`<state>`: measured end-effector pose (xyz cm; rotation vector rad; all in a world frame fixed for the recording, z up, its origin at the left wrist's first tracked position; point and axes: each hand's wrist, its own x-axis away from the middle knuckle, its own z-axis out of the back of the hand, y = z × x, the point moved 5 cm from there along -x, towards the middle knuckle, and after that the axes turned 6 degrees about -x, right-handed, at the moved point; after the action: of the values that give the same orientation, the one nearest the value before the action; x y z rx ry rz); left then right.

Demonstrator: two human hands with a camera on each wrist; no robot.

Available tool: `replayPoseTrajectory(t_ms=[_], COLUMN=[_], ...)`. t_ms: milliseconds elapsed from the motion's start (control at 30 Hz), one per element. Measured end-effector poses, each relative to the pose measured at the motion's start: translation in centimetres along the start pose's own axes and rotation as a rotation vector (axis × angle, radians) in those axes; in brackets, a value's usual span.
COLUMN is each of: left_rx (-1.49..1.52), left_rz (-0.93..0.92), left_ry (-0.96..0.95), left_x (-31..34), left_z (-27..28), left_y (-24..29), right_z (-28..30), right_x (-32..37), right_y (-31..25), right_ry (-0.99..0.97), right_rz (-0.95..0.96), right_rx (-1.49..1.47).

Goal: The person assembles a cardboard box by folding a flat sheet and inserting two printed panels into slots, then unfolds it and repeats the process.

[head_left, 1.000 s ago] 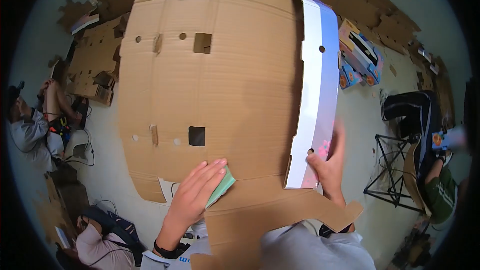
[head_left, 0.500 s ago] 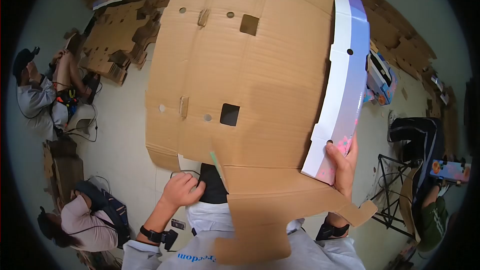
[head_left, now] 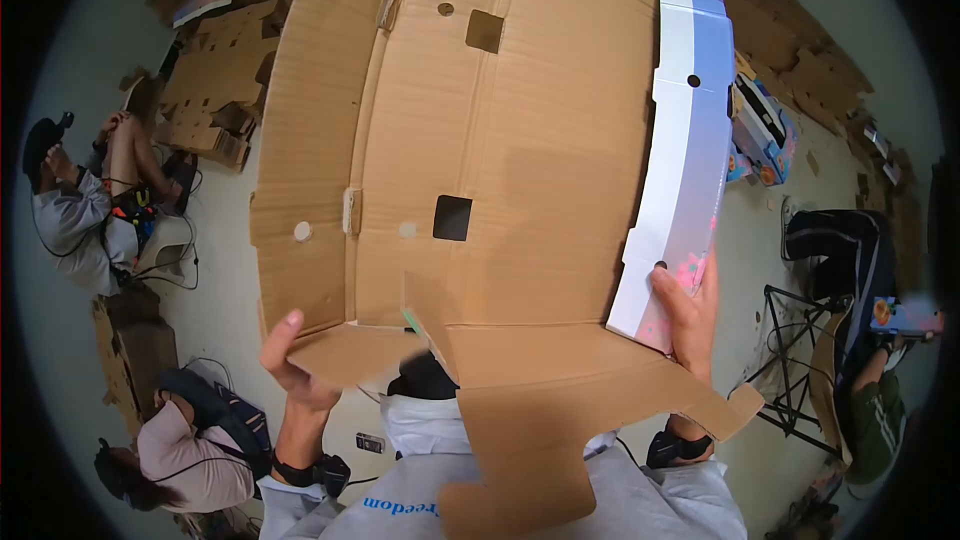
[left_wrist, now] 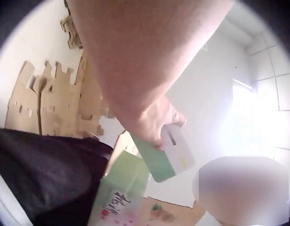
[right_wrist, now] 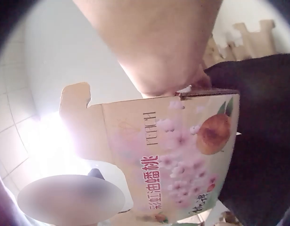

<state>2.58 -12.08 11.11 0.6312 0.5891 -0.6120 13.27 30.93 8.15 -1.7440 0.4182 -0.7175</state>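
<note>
A large flattened fruit carton [head_left: 560, 120] lies before me, plain brown inside, with round and square holes. Its right side wall [head_left: 672, 140], white and blue-violet with pink blossoms, stands folded up. My right hand [head_left: 688, 312] grips the near end of that wall, thumb on the white face, fingers behind it. At the near left corner, my left hand [head_left: 300, 370] holds a brown end flap [head_left: 360, 352], thumb pointing up. In the left wrist view the flap's green-and-white outer side [left_wrist: 156, 160] shows under the fingers. A notched near flap [head_left: 530, 430] hangs over my lap.
Stacked brown cardboard sheets [head_left: 215, 90] lie at the far left. Printed boxes [head_left: 760, 125] stand beyond the right wall. A black folding stool frame [head_left: 795, 350] is at the right. Other people sit left and right. A small dark device [head_left: 370, 442] lies on the floor.
My left hand first pressed a green flap, then let go with curled fingers, and now holds the near left end flap. The carton's left side has folded upward. My right hand keeps its grip.
</note>
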Motion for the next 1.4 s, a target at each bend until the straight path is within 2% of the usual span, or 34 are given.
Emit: replayPoseTrajectory(t_ms=[133, 167, 267, 367, 467, 600, 633, 733, 767, 867, 967, 1067, 1100, 1133, 1200, 1233, 1333, 1400], left_rx=[-0.165, -0.15, -0.129, -0.198, -0.146, 0.165, 0.117, 0.078, 0.061, 0.025, 0.213, 0.443, 0.589, 0.651, 0.767, 0.909, 0.667, 0.559], left_rz=[-0.059, -0.344, -0.6, -0.753, -0.838, -0.927, -0.985, -1.021, -0.972, -0.846, -0.565, -0.266, -0.155, 0.017, 0.365, 0.601, 0.524, 0.459], left_ry=[0.061, 0.098, -0.335, -0.452, -0.479, -0.62, -0.705, -0.63, -0.775, -0.832, -1.049, -0.873, -0.599, -0.494, -0.281, -0.356, -0.517, -0.606], left_x=[-3.0, -5.2, -9.3, -10.8, -10.7, -10.2, -10.1, -9.0, -8.7, -9.1, -9.8, -9.5, -8.7, -7.9, -6.6, -7.4, -8.1, -8.3], left_z=[1.4, 1.3, 0.8, -0.5, -1.4, -4.2, -4.5, -5.6, -5.2, -3.3, -3.2, -4.0, -4.7, -5.9, -7.5, -8.0, -7.7, -7.6], left_y=[1.1, 3.5, 9.2, 12.1, 14.4, 15.6, 16.0, 15.7, 15.1, 13.9, 13.1, 10.6, 9.9, 8.9, 7.8, 9.1, 9.5, 9.7], right_z=[0.2, 0.3, 0.0, -0.4, -0.4, -0.5, -0.4, -0.9, -0.9, -1.3, -1.2, -1.0, -0.1, 0.6, 3.2, 3.8, 4.6, 4.0], right_x=[0.0, 0.0, 0.6, 0.4, 0.6, 0.3, 0.2, 0.4, 0.6, 0.9, 0.8, 1.0, 0.5, 0.1, -0.2, -0.1, -0.5, -0.1], right_y=[-0.3, -0.4, -0.7, -0.8, -1.0, -0.4, -0.2, -1.1, -1.2, -0.9, -0.7, 0.2, 1.1, 1.7, 3.3, 3.6, 3.7, 1.5], right_ry=[-0.068, -0.071, -0.083, -0.113, -0.133, -0.166, -0.177, -0.171, -0.154, -0.116, -0.107, -0.15, -0.182, -0.211, -0.123, -0.086, -0.004, 0.04], right_rz=[-0.011, -0.03, -0.066, -0.026, 0.001, 0.007, 0.014, -0.015, -0.025, -0.064, -0.076, -0.011, 0.01, 0.033, -0.132, -0.176, -0.212, -0.066], right_rx=[0.013, 0.005, 0.0, 0.032, 0.108, 0.112, 0.092, 0.036, 0.015, -0.053, -0.084, -0.077, -0.058, -0.037, -0.023, -0.07, -0.32, -0.424])
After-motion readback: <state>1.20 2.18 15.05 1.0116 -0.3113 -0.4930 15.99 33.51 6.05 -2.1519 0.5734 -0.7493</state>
